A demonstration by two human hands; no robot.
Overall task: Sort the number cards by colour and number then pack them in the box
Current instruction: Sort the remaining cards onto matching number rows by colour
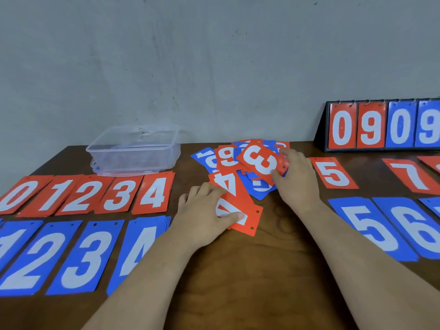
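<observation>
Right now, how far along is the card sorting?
Done: red piles and blue piles laid in number order. In hand: the right hand grips a red 3, the left hand pinches another red card. Left: the mixed heap, then packing the box.

Soft, even, fairly bright light falls from above with only faint shadows and no glare, though wide-angle distortion bends the slightly soft edges.

Red cards (152, 192) and blue cards (90, 256) bear white numerals on a brown table (250, 270).
</observation>
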